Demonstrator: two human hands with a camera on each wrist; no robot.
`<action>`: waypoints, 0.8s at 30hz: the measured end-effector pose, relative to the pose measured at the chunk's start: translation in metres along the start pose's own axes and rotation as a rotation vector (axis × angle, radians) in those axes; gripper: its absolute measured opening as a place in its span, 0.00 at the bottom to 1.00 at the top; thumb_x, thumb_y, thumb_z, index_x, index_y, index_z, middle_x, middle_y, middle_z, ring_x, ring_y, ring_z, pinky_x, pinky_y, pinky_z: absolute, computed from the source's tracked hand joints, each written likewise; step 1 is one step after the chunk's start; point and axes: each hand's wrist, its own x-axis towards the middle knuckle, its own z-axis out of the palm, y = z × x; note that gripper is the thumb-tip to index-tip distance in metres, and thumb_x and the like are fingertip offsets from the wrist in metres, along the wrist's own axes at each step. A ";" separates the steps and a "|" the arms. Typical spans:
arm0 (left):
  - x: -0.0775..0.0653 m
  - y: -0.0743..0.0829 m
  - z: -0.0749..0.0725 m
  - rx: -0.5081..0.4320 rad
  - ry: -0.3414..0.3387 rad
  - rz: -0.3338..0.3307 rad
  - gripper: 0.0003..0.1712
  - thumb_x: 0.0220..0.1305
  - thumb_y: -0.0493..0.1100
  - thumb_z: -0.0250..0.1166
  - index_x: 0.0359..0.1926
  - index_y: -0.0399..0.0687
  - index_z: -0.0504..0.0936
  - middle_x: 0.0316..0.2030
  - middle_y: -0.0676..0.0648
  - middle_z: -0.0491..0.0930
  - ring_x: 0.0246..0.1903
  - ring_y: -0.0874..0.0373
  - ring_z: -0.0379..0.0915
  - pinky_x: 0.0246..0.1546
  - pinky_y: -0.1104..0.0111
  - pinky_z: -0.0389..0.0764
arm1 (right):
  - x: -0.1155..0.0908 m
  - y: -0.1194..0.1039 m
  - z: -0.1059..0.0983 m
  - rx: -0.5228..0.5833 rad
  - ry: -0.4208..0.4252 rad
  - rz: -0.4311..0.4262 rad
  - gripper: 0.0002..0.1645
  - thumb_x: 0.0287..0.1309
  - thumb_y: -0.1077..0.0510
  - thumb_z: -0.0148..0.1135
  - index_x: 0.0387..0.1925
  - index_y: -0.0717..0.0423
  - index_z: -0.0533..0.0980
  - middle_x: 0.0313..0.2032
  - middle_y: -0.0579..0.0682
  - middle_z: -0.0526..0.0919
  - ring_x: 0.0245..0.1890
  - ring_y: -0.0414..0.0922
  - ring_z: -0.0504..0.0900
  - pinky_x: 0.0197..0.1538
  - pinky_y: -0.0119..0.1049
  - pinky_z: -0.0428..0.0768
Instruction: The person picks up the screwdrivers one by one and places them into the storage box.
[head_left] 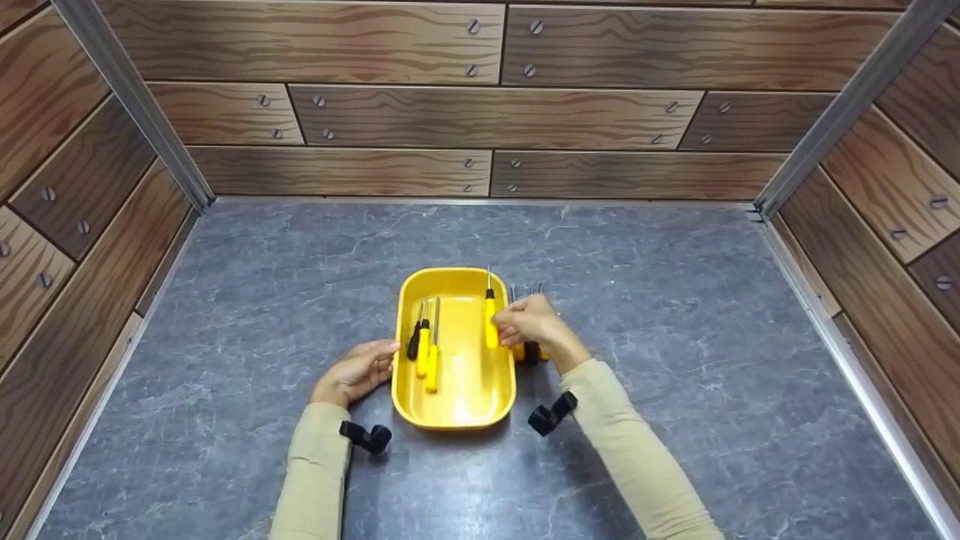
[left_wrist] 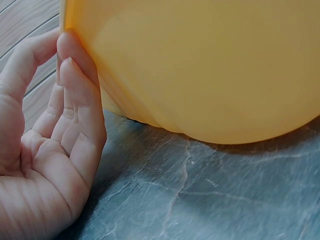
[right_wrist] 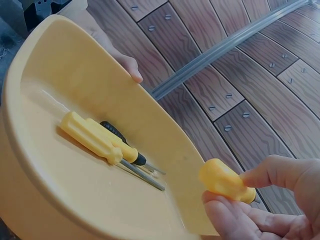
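"Since you're standing closer, can you see what the right hand (head_left: 538, 324) has?"

"It has a screwdriver (head_left: 491, 319), its yellow handle pinched firmly between thumb and fingers. The metal shaft points away from the person, toward the wooden back wall (head_left: 390, 172). It's over the yellow tray (head_left: 454, 421), close to the right side."

"Touching the tray?"

"I can't tell whether it brushes the side."

"And the left hand (head_left: 357, 373)?"

"That one's at the tray's left side. Thumb and fingertips come together on the rim and grip it, while the palm stays hollow, apart from the tray."

"What's lying inside?"

"Three more screwdrivers, side by side along the left: a black-handled screwdriver (head_left: 413, 343) nearest the left wall, a yellow screwdriver with a black collar (head_left: 423, 352) next to it, then a plain yellow screwdriver (head_left: 433, 369) nearest the middle. All their shafts point away from the person."

"Anything beneath the right hand?"

"More tools (head_left: 518, 352) on the grey table (head_left: 660, 315), just right of the tray. The hand partly covers them. I see thin shafts and bits of yellow and black handle, but I couldn't count them. Each pale sleeve (head_left: 307, 480) also wears a black clip (head_left: 366, 436) near the wrist."
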 end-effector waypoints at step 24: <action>0.000 -0.001 0.000 -0.012 0.003 0.001 0.07 0.67 0.37 0.57 0.34 0.49 0.80 0.29 0.55 0.85 0.32 0.67 0.80 0.40 0.77 0.81 | 0.010 -0.004 0.013 -0.111 -0.018 0.034 0.12 0.54 0.66 0.59 0.38 0.74 0.79 0.12 0.47 0.78 0.12 0.37 0.79 0.31 0.33 0.86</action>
